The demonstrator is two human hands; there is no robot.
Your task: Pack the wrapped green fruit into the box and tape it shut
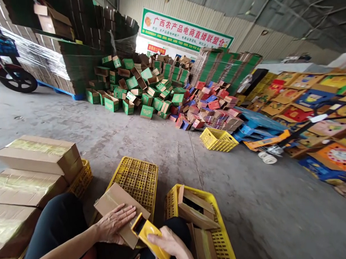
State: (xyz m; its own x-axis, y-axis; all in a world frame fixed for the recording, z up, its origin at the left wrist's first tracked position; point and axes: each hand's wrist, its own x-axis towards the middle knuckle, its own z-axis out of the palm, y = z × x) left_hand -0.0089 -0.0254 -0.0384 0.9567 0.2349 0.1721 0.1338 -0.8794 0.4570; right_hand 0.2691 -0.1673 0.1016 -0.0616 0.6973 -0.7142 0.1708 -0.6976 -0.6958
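Observation:
A brown cardboard box (118,200) rests on an upturned yellow crate (137,178) in front of my knees. My left hand (115,223) lies flat on the top of this box, fingers stretched out. My right hand (169,242) is wrapped round a yellow tape dispenser (150,235). The dispenser's dark front end is at the box's near right edge; whether it touches the cardboard I cannot tell. To the right, another yellow crate (219,215) holds cardboard boxes (195,210), one with its flaps raised and dark contents inside.
Taped cartons (36,154) are stacked at my left. Ahead lie heaps of green boxes (145,92) and red boxes (212,105). A yellow crate (217,139), blue pallets (254,122) and a pallet jack (268,144) stand on the right. A wheeled vehicle (16,79) is far left.

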